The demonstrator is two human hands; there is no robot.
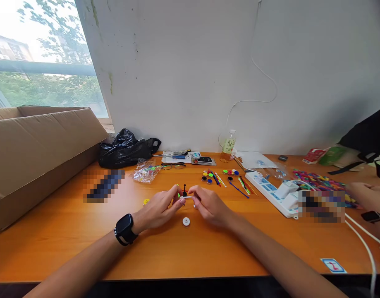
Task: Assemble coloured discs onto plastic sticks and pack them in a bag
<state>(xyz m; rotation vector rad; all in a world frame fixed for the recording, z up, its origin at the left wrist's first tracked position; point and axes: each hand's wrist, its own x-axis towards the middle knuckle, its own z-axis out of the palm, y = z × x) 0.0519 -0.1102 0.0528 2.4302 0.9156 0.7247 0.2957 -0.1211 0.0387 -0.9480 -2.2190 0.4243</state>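
My left hand (165,207), with a dark watch at its wrist, pinches one end of a thin white plastic stick (187,197). The other end sits between the closed fingers of my right hand (210,207). Just behind the stick, a black piece with an arrow-like tip (185,187) shows between the hands, with bits of green and red beside it; my fingers hide part of this. On the table in front of the hands lies a white round plastic piece (186,222). A yellow round piece (146,201) is partly visible beside my left hand.
Coloured discs (210,175) and plastic sticks (244,186) lie behind my right hand. A white power strip (272,194) with plugs stands right. A bottle (229,145), glasses (173,166) and a black bag (124,149) are farther back. A cardboard box (47,153) stands left; another person's hand (368,194) is right.
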